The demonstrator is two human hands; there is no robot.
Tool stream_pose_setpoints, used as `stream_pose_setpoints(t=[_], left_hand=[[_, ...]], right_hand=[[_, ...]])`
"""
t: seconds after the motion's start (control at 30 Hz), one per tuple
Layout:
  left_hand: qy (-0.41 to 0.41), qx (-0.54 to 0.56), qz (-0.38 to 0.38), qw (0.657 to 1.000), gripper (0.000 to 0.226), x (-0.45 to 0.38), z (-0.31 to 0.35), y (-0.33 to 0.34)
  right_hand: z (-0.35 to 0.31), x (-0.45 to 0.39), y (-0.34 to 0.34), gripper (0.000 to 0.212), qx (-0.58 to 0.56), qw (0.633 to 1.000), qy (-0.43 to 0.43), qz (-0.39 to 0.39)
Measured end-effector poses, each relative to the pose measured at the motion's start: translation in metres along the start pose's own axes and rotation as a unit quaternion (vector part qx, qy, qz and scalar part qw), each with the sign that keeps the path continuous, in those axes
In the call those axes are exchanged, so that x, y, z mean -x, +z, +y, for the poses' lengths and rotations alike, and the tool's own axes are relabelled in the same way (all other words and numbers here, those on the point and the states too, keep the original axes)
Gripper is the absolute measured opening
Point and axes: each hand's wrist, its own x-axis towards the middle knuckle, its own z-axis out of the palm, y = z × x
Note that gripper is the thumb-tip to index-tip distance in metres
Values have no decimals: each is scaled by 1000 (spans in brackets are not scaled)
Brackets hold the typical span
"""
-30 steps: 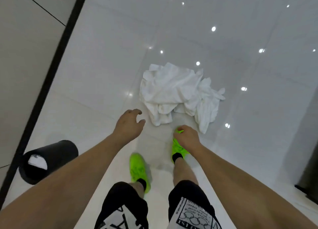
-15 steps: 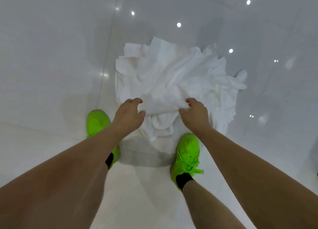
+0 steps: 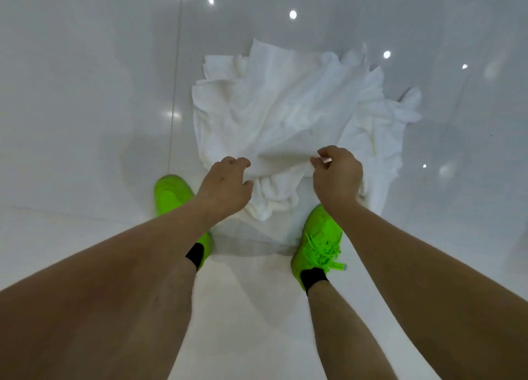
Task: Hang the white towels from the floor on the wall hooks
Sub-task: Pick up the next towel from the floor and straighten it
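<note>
1. White towels (image 3: 288,117): a crumpled heap lay on the glossy pale floor (image 3: 85,94) in the upper centre of the frame, its near edge reaching down between the two feet. How many towels made up the heap could not be told, as the folds ran into one another.
2. Writing: a small tag on the lace of the right green shoe (image 3: 317,242), lower centre-right, carried dark marks too small to read. No other lettering showed.
3. Left hand (image 3: 225,188): it sat at the near left edge of the heap, centre of the frame, fingers curled and partly closed against the cloth. Whether they actually pinched fabric could not be told.
4. Right hand (image 3: 337,177): thumb and fingers were closed in a pinch on a raised fold of towel, centre-right; the fingertips were partly hidden by the back of the hand.
5. Hidden or cut off: the left green shoe (image 3: 171,194) was largely covered by the left forearm, and both forearms ran out of the bottom corners. No wall hooks appeared.
6. Change from half a second earlier: the heap and both shoes kept their places. The right hand had tightened from resting on the cloth to pinching a fold, which stood slightly lifted between the hands.
</note>
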Motion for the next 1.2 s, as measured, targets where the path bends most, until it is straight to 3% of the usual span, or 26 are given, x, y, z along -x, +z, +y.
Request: stream_pose_setpoints(t=[0.2,0.37,0.53,0.67,0.9,1.03,1.1,1.2], left_hand=[[38,-27,25,999,49,92,97,-80],[87,-40,117,988,51,177,209,-160],[149,-38,176,972,47,272,323,-221],[196,-38,221,955,47,349,399,-254],[295,-47,320,899,31,479,491,-277],[370,52,342,862,34,556,531,-285],[408,89,334,845,32,593,550,-285],[465,77,315,824,31,643,575,-275]], right_hand=[[-59,38,-121,3,-71,995,-74,-13],[-116,79,-262,18,-106,982,-154,-34],[-162,128,-411,15,-220,965,-127,-73],[-181,177,-523,8,-351,927,-121,-61],[-160,301,-669,13,-522,834,-163,74],[-122,378,-723,20,-571,788,-195,124],[-101,412,-736,33,-563,791,-210,119],[-69,454,-737,49,-486,829,-237,140]])
